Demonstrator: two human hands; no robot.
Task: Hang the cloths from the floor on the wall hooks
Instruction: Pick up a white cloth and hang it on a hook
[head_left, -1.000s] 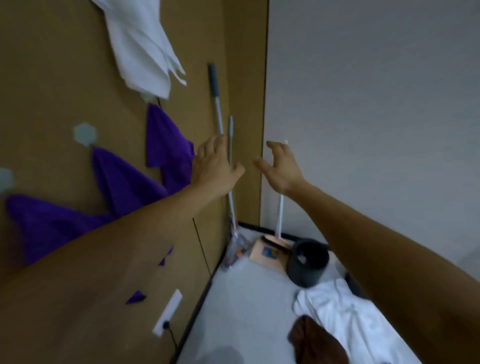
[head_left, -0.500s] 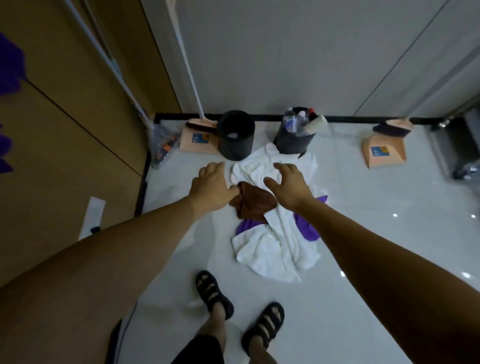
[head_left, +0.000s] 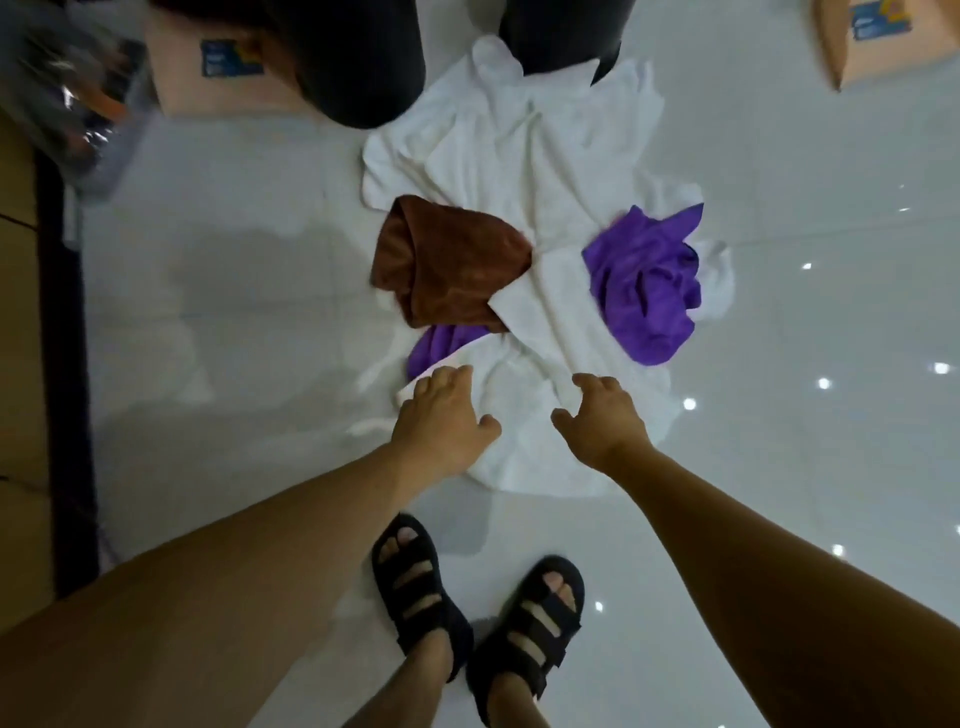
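A heap of cloths lies on the pale tiled floor in front of my feet. A large white cloth (head_left: 524, 171) spreads under a brown cloth (head_left: 447, 265) and a purple cloth (head_left: 644, 291); a second purple patch (head_left: 441, 343) shows below the brown one. My left hand (head_left: 441, 421) and my right hand (head_left: 602, 426) hover over the near edge of the white cloth, fingers spread and loosely bent, holding nothing. I cannot tell whether the fingertips touch the fabric. The wall hooks are out of view.
Two black bins (head_left: 358, 57) stand at the far side of the heap. Orange boxes (head_left: 878, 36) sit at the top right and top left. A wooden wall panel with a dark skirting (head_left: 62, 364) runs along the left. My sandalled feet (head_left: 421, 597) stand just behind the heap.
The view has swung from the wall with hung cloths down to the floor. Both hands have come down and closer to the near edge of the white cloth.
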